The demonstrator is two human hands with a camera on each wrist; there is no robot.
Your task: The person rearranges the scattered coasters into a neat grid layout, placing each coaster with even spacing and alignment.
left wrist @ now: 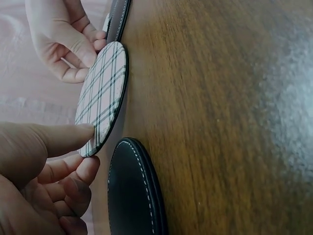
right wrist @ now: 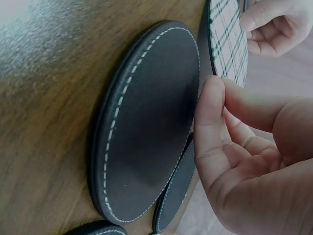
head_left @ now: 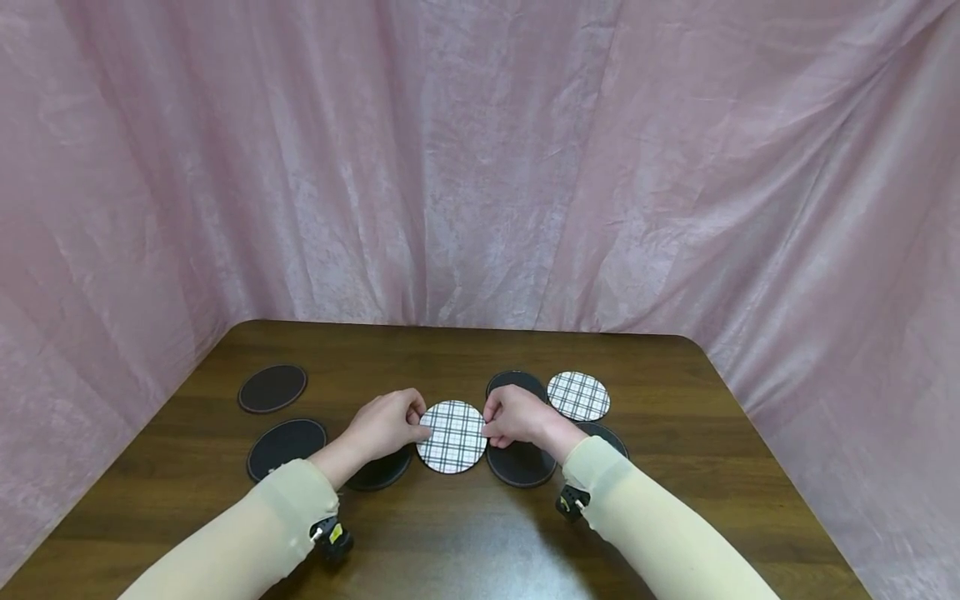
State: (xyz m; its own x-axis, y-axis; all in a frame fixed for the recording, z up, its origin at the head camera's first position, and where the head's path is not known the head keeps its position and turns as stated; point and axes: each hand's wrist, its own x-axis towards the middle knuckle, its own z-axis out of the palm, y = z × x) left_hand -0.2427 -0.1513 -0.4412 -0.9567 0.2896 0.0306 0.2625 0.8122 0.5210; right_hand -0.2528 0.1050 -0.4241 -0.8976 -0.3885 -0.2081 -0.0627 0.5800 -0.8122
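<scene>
A round coaster with a white-and-dark plaid face (head_left: 452,437) is held between both hands over the middle of the table. My left hand (head_left: 384,427) pinches its left edge, thumb on the plaid face and fingers beneath, as the left wrist view shows. At the opposite edge, my right hand (head_left: 523,416) pinches the rim between thumb and index finger. Under and beside the right hand lies a dark stitched coaster (right wrist: 146,122). Another dark coaster (left wrist: 129,191) sits below the left hand, partly covered by it in the head view.
Two dark coasters (head_left: 272,389) lie at the table's left side. A second plaid coaster (head_left: 579,396) rests at the back right, between a dark coaster (head_left: 516,380) and another (head_left: 604,434) partly behind the right sleeve. Pink curtain (head_left: 480,167) hangs behind the wooden table (head_left: 450,542).
</scene>
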